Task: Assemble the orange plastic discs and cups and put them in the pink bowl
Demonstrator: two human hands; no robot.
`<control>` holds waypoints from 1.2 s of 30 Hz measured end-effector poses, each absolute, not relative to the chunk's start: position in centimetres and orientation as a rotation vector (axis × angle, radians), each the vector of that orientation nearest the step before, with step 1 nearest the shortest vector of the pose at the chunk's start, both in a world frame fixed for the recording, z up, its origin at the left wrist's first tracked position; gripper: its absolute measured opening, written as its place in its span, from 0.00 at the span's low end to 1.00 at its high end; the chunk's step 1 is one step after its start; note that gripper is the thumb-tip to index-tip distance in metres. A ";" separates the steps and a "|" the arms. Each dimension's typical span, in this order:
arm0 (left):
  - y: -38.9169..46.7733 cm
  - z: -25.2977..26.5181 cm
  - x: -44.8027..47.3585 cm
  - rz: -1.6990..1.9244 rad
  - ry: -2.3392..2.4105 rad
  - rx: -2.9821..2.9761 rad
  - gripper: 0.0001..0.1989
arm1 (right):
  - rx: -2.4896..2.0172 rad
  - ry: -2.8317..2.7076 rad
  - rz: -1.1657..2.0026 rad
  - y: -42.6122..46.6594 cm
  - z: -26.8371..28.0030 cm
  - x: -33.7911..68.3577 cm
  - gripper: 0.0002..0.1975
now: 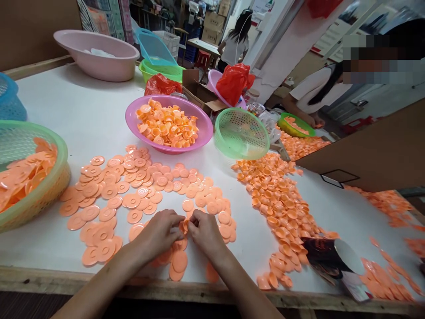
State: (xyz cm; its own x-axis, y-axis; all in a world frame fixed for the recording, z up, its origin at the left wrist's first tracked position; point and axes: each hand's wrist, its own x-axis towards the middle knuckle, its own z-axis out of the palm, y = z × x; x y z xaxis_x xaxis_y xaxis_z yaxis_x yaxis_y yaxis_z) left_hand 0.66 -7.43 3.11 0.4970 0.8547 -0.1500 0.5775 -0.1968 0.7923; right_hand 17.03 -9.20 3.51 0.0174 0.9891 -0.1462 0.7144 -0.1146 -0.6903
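My left hand and my right hand meet over the near middle of the table. Both are closed, fingertips pinched around one small orange plastic toy cup, partly hidden by the fingers. Flat orange toy saucers lie spread around and beyond my hands, some overlapping. To the right, a long heap of loose orange cups runs along the table. Beyond the saucers stands a pink bowl filled with orange cups, several with a saucer-like disc attached.
A green basket of orange saucers stands at left, and another green basket behind the cup heap. A large pink basin sits at the back left. A black packet lies at right. A co-worker works at the far right.
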 end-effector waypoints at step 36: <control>-8.6 -0.2 0.0 0.656 1.214 2.299 0.15 | -2.002 -1.457 0.283 0.7 10.6 30.6 0.08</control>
State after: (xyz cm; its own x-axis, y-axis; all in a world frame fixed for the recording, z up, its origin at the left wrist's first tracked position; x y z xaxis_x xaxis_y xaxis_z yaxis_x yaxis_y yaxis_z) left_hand -0.04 -8.57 -0.23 0.4981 0.8445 0.1968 0.6271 -0.5076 0.5908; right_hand 30.60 0.65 10.62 0.3629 0.9123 0.1897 0.7750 -0.1824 -0.6051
